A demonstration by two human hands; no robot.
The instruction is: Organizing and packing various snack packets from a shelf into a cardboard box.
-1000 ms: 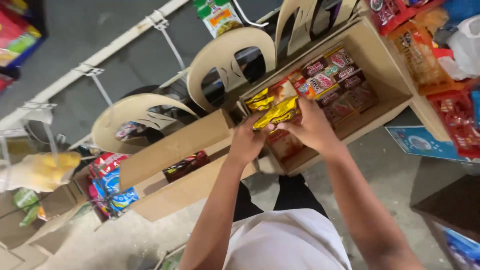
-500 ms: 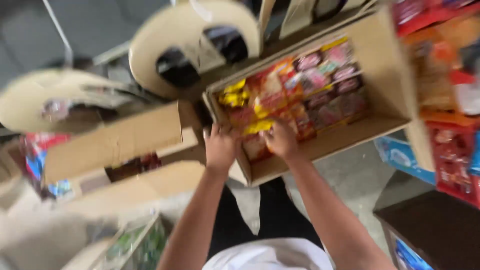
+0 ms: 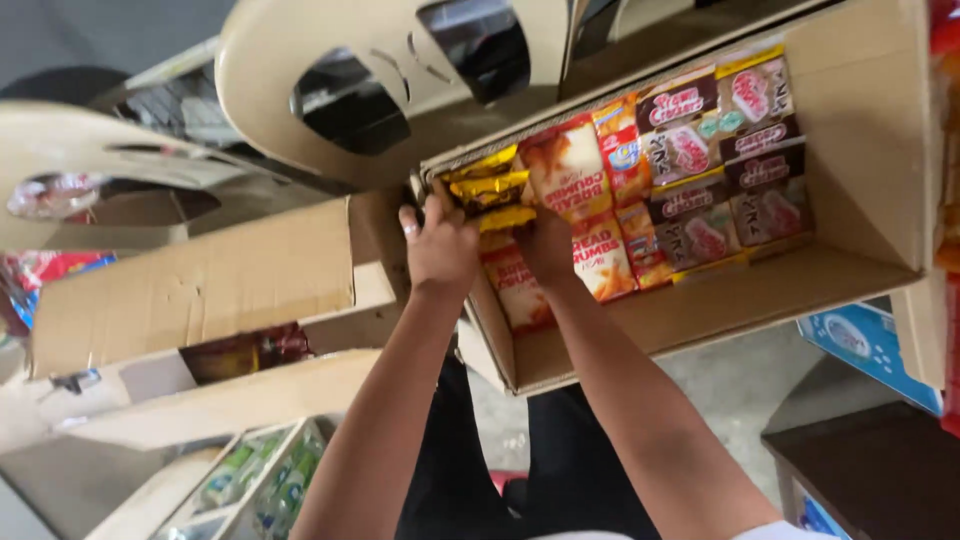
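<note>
My left hand [image 3: 437, 247] and my right hand [image 3: 548, 243] are both in the near left corner of an open cardboard box [image 3: 860, 150]. Together they press a yellow snack packet [image 3: 503, 217] down against other yellow packets [image 3: 482, 178] stacked in that corner. The left hand's fingers rest on the box wall and the packet's edge. The right hand grips the packet from the right. Beside them in the box stand orange breadcrumb bags [image 3: 570, 165] and several dark brown and pink packets [image 3: 725, 160].
A second cardboard box [image 3: 200, 290] with open flaps stands to the left, dark packets [image 3: 240, 352] inside. Beige plastic chair backs [image 3: 330, 60] rise behind both boxes. A tray of small bottles [image 3: 260, 480] sits at lower left, a blue carton [image 3: 865, 340] and dark shelf at right.
Both hands have carried the yellow packet from above the box's front edge down into its left corner. The camera has moved closer and to the right.
</note>
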